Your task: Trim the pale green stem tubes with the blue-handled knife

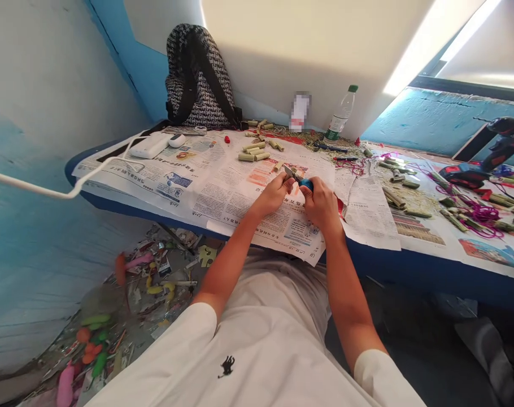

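Observation:
Both my hands are close together over the newspaper [227,198] that covers the table. My right hand [321,204] is closed round the blue handle of a tool [306,183]. Its grey metal end points left, toward the fingers of my left hand [276,195]. My left hand is closed by that metal end; what it pinches is too small to make out. Just beyond the hands lie short pale green stem pieces [279,165]. A small pile of similar cut pieces [253,151] rests farther back on the paper.
A patterned backpack [201,79], a white power strip [150,146] with a cable and a plastic bottle [340,116] stand toward the back. Rightward are stems [395,196], purple string [481,212] and a cordless drill [466,174]. Balloons [98,362] and litter cover the floor at left.

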A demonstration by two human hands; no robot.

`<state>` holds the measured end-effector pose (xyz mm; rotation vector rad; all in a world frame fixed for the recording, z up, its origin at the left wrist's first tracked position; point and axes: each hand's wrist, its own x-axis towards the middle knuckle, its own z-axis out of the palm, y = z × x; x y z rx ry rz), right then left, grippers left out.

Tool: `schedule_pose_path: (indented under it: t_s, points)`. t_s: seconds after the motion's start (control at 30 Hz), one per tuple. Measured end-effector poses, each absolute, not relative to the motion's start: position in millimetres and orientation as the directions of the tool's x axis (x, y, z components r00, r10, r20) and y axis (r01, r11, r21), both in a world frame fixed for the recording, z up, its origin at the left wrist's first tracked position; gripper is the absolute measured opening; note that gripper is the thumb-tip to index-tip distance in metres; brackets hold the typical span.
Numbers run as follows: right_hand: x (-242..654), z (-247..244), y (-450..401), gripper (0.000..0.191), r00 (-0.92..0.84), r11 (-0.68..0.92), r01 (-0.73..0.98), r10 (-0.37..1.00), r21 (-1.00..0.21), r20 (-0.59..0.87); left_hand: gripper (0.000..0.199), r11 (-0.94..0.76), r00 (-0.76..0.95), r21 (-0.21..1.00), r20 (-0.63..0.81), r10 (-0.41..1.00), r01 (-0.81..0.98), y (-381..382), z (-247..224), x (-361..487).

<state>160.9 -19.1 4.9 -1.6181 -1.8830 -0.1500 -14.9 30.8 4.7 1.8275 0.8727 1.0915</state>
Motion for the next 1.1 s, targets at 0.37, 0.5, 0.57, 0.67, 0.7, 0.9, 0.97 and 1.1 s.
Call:
schedule_pose_path:
  t_s: [0.37, 0.5, 0.57, 0.67, 0.7, 0.9, 0.97, 1.1]
  points:
    - [160.4, 4.0, -25.9, 0.040, -0.035, 0.242, 0.916, 0.843, -0.320, 0.537, 0.006, -0.360, 0.402, 0.913, 0.262, 0.877, 0.191, 29.5, 7.8, -17.5]
    - [159.6, 4.5, -28.1, 0.039, -0.039, 0.246, 0.915, 0.844, -0.321, 0.534, 0.015, -0.372, 0.425, 0.915, 0.276, 0.862, 0.159, 27.4, 4.9, -16.6]
    - [159.8, 4.4, -28.7, 0.039, -0.045, 0.256, 0.909, 0.845, -0.329, 0.533, 0.024, -0.372, 0.453, 0.921, 0.286, 0.845, 0.112, 26.4, 3.5, -18.3]
    - [160.3, 4.8, -29.1, 0.038, -0.047, 0.272, 0.895, 0.845, -0.354, 0.532, 0.037, -0.379, 0.486, 0.922, 0.300, 0.821, 0.072, 25.6, 2.3, -22.1]
    - [160.4, 5.1, -29.2, 0.038, -0.045, 0.276, 0.889, 0.847, -0.365, 0.530, 0.041, -0.393, 0.491, 0.916, 0.306, 0.815, 0.080, 25.6, 2.0, -23.1]
    - [160.0, 4.3, -30.2, 0.037, -0.056, 0.310, 0.865, 0.841, -0.394, 0.538, 0.046, -0.444, 0.372, 0.866, 0.343, 0.862, 0.229, 20.0, -0.6, -19.4]
    - [160.0, 2.9, -30.2, 0.038, -0.068, 0.326, 0.864, 0.832, -0.384, 0.551, 0.045, -0.425, 0.307, 0.868, 0.344, 0.887, 0.256, 14.9, 0.2, -15.6]
    - [160.7, 2.0, -29.9, 0.040, -0.065, 0.330, 0.863, 0.822, -0.381, 0.566, 0.043, -0.378, 0.204, 0.850, 0.323, 0.924, 0.367, 6.1, 4.4, -8.7]
